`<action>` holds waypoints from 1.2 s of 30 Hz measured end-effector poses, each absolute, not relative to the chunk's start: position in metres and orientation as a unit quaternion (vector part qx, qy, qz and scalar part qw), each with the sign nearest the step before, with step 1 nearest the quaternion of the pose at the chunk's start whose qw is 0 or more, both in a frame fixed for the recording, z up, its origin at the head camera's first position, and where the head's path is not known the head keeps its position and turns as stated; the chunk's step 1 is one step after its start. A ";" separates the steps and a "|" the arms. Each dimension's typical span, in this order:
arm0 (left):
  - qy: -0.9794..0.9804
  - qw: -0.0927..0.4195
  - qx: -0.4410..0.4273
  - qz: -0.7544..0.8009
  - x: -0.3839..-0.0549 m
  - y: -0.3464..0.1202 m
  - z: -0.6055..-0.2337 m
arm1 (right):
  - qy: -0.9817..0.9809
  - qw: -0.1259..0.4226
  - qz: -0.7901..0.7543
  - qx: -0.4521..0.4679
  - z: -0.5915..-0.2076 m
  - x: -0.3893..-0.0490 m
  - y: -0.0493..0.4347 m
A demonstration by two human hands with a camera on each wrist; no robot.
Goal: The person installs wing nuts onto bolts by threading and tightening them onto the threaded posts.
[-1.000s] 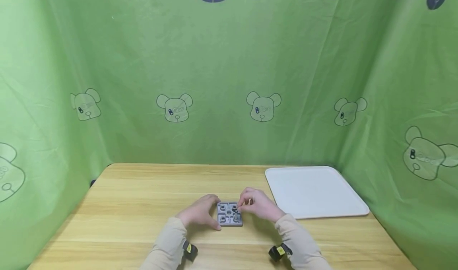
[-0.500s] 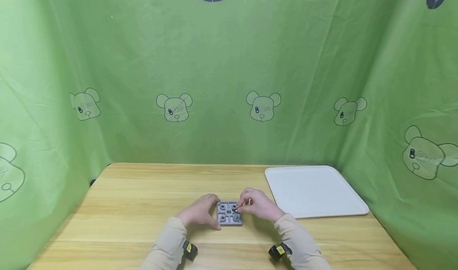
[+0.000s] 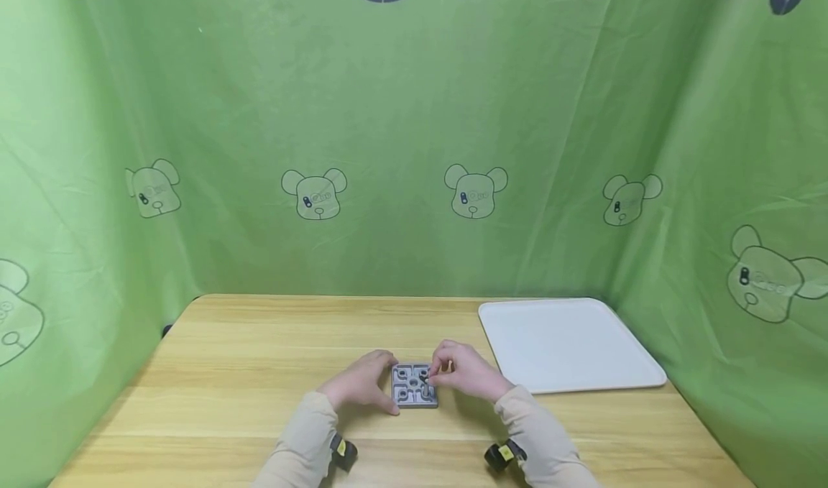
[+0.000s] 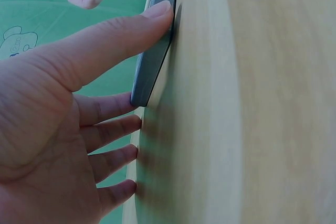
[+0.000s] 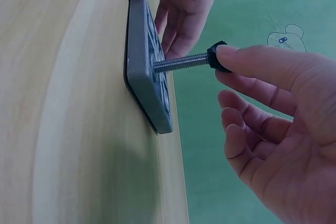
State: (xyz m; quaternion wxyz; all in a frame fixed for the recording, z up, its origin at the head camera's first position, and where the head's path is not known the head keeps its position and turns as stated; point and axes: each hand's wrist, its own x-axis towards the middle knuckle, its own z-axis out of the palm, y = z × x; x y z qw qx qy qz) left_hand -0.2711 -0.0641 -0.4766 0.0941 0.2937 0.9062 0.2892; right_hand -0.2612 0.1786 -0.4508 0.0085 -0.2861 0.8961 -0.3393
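A square grey plate (image 3: pixel 414 384) with recessed channels and round holes lies flat on the wooden table. My left hand (image 3: pixel 364 384) holds it at the left side, thumb (image 4: pixel 152 17) on the near edge and index finger on the far one; the other fingertips rest on the table. My right hand (image 3: pixel 467 370) pinches the black hexagonal head of a bolt (image 5: pixel 181 62) between thumb and index finger, its remaining fingers curled loosely. The bolt's silver threaded shank stands out from the plate's upper face. Its lower end is hidden at the plate.
A white tray (image 3: pixel 572 344) lies at the table's (image 3: pixel 259 330) back right. Green curtains (image 3: pixel 401 258) with bear drawings enclose the back and sides. A small black camera (image 3: pixel 344 455) is strapped at each wrist.
The right thumb and index finger have shifted slightly at the bolt's head. The left hand and the plate hold their places.
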 end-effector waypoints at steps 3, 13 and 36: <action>0.906 0.095 0.293 0.290 -0.271 -0.064 -0.477 | 0.897 0.012 -0.337 -0.285 -0.450 -0.261 0.178; 0.907 0.095 0.291 0.289 -0.270 -0.064 -0.474 | 0.901 0.014 -0.323 -0.287 -0.449 -0.261 0.177; 0.908 0.093 0.293 0.286 -0.271 -0.065 -0.476 | 0.901 0.022 -0.326 -0.285 -0.449 -0.259 0.177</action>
